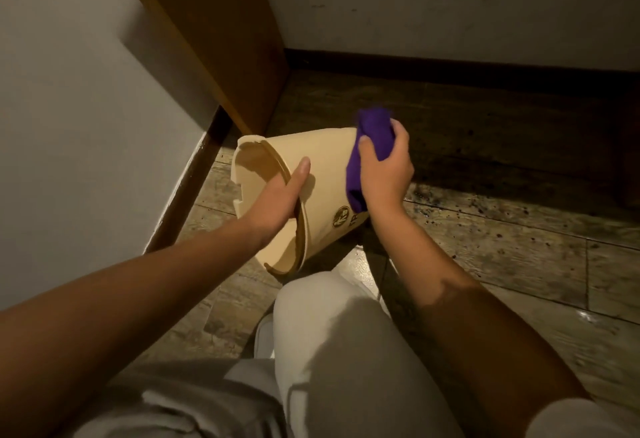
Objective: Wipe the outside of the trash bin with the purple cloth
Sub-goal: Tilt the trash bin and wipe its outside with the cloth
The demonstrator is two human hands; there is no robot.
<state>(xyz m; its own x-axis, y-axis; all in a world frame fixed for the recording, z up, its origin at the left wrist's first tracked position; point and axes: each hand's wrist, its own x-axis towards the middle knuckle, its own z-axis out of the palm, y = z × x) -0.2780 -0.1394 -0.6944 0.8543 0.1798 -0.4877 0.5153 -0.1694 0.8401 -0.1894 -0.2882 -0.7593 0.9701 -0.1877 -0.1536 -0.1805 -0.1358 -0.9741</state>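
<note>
**Two hands on a tipped trash bin**

Both hands are busy with a cream plastic trash bin, which is tipped on its side above the floor, its open mouth turned to the left and toward the person. The left hand hooks over the bin's rim, thumb laid along the outside wall and the other fingers curled inside, out of sight. The rim is chipped on its left edge. A round dark logo and some partly hidden letters show on the bin's near side, by the right wrist.

The right hand is closed around a bunched purple cloth, pressing it against the bin's outer wall near the base end; a fold of the cloth hangs down below the palm over the side of the bin.

A knee in light trousers sits near, just below the bin. A wooden cabinet panel stands far left, beside a pale wall with a dark baseboard. The wood-look floor is speckled with dark spots to the right.
</note>
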